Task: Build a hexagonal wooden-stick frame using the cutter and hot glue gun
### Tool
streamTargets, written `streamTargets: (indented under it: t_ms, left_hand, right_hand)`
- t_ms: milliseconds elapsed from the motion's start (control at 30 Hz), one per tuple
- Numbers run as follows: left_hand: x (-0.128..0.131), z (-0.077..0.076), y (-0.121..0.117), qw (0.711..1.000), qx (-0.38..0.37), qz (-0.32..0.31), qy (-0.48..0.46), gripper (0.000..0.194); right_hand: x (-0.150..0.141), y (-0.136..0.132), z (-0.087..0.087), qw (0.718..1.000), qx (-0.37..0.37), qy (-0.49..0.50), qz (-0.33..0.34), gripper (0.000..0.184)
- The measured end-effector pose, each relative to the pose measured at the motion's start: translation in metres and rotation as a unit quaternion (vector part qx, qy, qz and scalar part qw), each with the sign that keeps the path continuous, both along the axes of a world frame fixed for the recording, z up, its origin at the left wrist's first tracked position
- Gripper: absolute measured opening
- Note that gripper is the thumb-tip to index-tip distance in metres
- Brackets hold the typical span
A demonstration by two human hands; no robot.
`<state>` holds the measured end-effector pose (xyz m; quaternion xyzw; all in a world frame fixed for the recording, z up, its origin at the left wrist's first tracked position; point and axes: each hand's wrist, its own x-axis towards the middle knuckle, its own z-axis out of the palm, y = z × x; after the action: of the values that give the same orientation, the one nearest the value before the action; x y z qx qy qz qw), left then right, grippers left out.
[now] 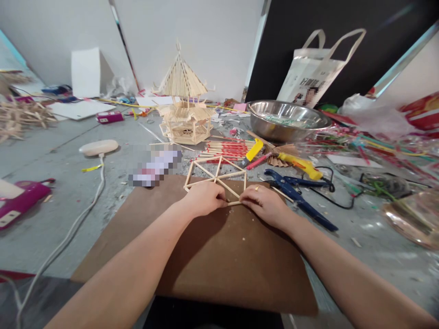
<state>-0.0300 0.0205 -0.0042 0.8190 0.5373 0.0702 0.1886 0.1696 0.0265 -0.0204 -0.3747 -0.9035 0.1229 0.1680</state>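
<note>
A flat hexagonal frame of thin wooden sticks (216, 178), with spokes meeting in its middle, rests at the far part of a brown board (233, 265). My left hand (206, 198) is closed at the frame's near side, its fingers pinching one end of a short wooden stick (234, 203). At the other end of that stick, by the frame's near right corner, the fingertips of my right hand (264, 203) are pinched together. My left hand hides part of the frame's near left side.
Beyond the frame stand a stick-built pavilion model (187, 114) and a steel bowl (288, 121). Red-tipped sticks (228, 150), a yellow utility knife (254, 150), a yellow-handled tool (302, 165) and blue pliers (298, 196) lie close by. A white cable (92, 201) runs along the left.
</note>
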Motion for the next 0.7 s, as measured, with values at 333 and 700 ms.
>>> streamTargets:
  t_ms: [333,700]
  left_hand:
    - [-0.0029,0.0042,-0.0003,0.999,0.004,-0.030,-0.038,0.020]
    - [-0.0095,0.0061,0.0056,0.994,-0.056,-0.058,-0.070,0.024]
  right_hand:
    - [0.0017,-0.0001,-0.0020,1.000,0.008,-0.017,0.001,0.016]
    - [0.0013,0.0025,-0.0005,1.000,0.011,-0.023,0.006,0.016]
